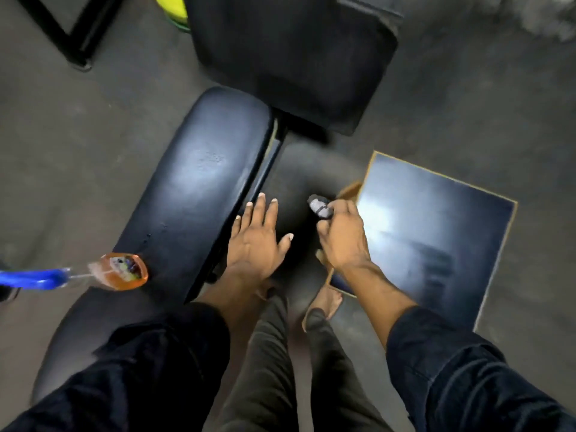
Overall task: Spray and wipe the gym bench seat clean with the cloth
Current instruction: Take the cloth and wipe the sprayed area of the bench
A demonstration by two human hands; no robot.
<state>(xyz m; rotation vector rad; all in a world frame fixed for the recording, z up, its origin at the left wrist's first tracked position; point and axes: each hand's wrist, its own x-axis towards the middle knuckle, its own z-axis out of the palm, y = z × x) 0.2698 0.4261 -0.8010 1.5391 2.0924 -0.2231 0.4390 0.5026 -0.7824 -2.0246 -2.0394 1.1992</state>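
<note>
The black padded bench seat [199,179] runs from lower left up toward the centre, with a glossy patch in its middle. A spray bottle [120,271] with orange liquid and a blue trigger lies on its side at the seat's near left edge. My left hand [257,241] hovers open, fingers spread, just past the seat's right edge. My right hand [341,236] is to its right, closed on a small bunched grey cloth [319,206] that sticks out above the fingers. Neither hand touches the seat.
A second black pad [290,57] stands at the far end of the bench. A dark glossy board with a tan rim [436,232] lies on the grey floor at right. My legs and bare feet [327,302] stand between bench and board. A black frame [74,35] sits top left.
</note>
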